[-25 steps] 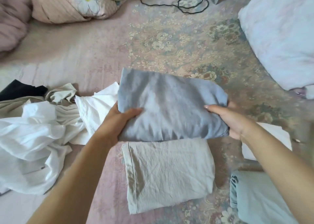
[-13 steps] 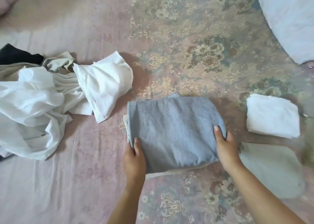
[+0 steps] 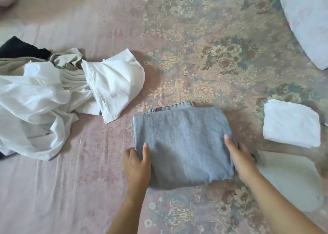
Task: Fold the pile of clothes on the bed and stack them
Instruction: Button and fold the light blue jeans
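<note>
Lying in a loose heap at the far left of the bed (image 3: 53,189) is the pile of unfolded clothes (image 3: 35,99): mostly white cloth, with a beige garment (image 3: 67,60) and a black garment (image 3: 21,49) showing at its far edge. One white piece (image 3: 113,83) is spilling out toward the middle of the pink floral bedcover.

Sitting right of that, near the centre, is the folded blue garment (image 3: 182,145), a denim-like rectangle with a seamed edge peeking out along its far side. The left hand (image 3: 137,164) is resting at the garment's near-left corner, thumb laid over the top of the fabric, the other fingers alongside the edge; whether they are tucking under it I cannot tell. The right hand (image 3: 239,155) is pressing at the right edge, thumb on top and fingers wrapping down the side, gripping the fold.

Lying just right of the right hand is a pale folded cloth (image 3: 287,177), blurred. Beyond it a small folded white cloth (image 3: 291,123) is sitting apart, and a white pillow (image 3: 308,21) is filling the upper right corner.
</note>
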`<state>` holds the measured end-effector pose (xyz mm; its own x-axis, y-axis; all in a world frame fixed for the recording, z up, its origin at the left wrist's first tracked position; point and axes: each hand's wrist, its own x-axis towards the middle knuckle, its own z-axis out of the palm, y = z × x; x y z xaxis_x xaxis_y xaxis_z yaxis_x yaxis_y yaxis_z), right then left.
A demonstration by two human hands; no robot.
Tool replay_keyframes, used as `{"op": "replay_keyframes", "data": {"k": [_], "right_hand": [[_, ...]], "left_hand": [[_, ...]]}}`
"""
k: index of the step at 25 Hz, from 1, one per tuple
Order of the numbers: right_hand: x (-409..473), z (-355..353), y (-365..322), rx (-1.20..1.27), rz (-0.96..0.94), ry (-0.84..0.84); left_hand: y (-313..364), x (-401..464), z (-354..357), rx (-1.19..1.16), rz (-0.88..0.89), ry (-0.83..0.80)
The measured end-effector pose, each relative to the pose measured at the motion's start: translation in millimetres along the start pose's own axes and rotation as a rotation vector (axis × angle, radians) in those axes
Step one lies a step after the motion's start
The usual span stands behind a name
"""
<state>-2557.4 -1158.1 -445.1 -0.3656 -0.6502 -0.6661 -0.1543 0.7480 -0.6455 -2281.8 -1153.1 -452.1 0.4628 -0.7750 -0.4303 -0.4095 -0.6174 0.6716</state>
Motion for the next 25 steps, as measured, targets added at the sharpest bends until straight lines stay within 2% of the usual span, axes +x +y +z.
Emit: {"op": "replay_keyframes", "data": {"k": [2, 4, 6, 8, 11, 15, 18, 20, 22, 25], "right_hand": [[18, -6, -17, 0.017, 0.054, -0.130], [27, -5, -26, -0.033, -0.038, -0.197], [30, 4, -24, -0.029, -0.243, -0.076], [33, 11, -23, 0.001, -0.335, 0.099], [43, 17, -29, -0.146, -0.188, 0.149], [47, 6, -29, -0.136, -0.358, 0.202], [47, -4, -26, -0.121, -0.265, 0.273], [36, -16, -15, -0.065, -0.227, 0.358], [12, -30, 11, -0.050, -0.164, 0.261], [-24, -36, 46, 0.097, 0.040, -0.065]], "left_hand": [[19, 25, -2, -0.050, 0.025, -0.036], [33, 29, -1, -0.072, 0.156, -0.033], [35, 19, 2, -0.100, 0.272, 0.058], [37, 23, 7, -0.170, 0.198, 0.110], [37, 48, 16, -0.105, -0.059, 0.036], [33, 54, 16, -0.032, 0.020, 0.136], [29, 50, 8, -0.069, -0.011, 0.067], [14, 24, 1, -0.131, -0.037, 0.120], [-18, -21, -8, -0.164, -0.077, 0.104], [-62, -69, -17, -0.229, -0.158, -0.107]]}}
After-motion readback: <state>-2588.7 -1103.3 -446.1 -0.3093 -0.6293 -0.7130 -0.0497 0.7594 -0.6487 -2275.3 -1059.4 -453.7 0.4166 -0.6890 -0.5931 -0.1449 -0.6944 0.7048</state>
